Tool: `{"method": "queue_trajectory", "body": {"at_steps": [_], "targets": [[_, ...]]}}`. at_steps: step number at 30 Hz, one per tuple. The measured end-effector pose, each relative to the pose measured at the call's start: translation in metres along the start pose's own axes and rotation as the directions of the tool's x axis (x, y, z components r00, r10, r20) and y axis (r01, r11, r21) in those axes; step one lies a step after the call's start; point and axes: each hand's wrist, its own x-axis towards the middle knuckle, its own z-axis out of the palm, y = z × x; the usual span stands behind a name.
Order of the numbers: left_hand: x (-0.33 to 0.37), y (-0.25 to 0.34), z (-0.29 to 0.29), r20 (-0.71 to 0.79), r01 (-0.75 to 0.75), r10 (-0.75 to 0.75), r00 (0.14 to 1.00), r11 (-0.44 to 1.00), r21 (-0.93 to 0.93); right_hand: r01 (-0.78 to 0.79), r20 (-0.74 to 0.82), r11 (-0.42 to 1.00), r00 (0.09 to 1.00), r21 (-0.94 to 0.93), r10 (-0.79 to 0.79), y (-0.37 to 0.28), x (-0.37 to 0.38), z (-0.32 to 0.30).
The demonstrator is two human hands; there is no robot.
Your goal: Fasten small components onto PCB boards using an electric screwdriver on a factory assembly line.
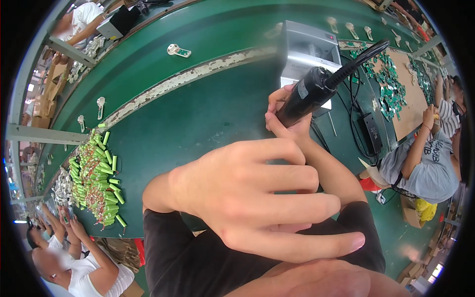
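Observation:
In my right hand [292, 121] is a black electric screwdriver [303, 99], its thick cord rising from the top end. My fingers wrap round its lower part, and its tip is hidden. Just behind it stands a silver metal box [307, 47]. My left hand [257, 193] is raised close to the view, back of the hand showing, fingers stretched and spread. Nothing shows in it, though the palm is turned away. It covers part of my right forearm and my lap.
Green battery cells with red wires [101, 173] lie heaped at the left, beside small whitish parts [62, 188]. A belt [222, 37] carries white pieces with green boards [179, 50]. Circuit boards [391, 89], a black adapter [369, 132] and cables are at the right. Other people sit on both sides.

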Motion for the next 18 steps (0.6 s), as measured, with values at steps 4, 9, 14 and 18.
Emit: {"method": "queue_trajectory", "body": {"at_steps": [4, 9, 14, 18], "targets": [[0.0001, 0.0018, 0.0014, 0.003, 0.006, -0.006, 1.000, 1.000, -0.011, 0.006, 0.016, 1.000, 1.000, -0.010, -0.006, -0.0015, 0.0003, -0.0005], [-0.0017, -0.0026, 0.0007, -0.005, -0.018, 0.018, 1.000, 1.000, -0.003, -0.005, 0.010, 1.000, 1.000, 0.011, 0.005, -0.0009, 0.0009, -0.0007], [-0.0032, -0.0039, 0.0072, -0.057, -0.017, 0.019, 0.998, 0.999, 0.027, -0.018, 0.012, 0.999, 1.000, 0.030, 0.017, -0.0014, -0.0010, -0.0002], [-0.0048, -0.0035, 0.0068, -0.050, -0.022, 0.023, 0.998, 1.000, 0.022, -0.012, 0.056, 0.997, 0.998, 0.076, 0.007, -0.0025, -0.0014, -0.0029]]}}
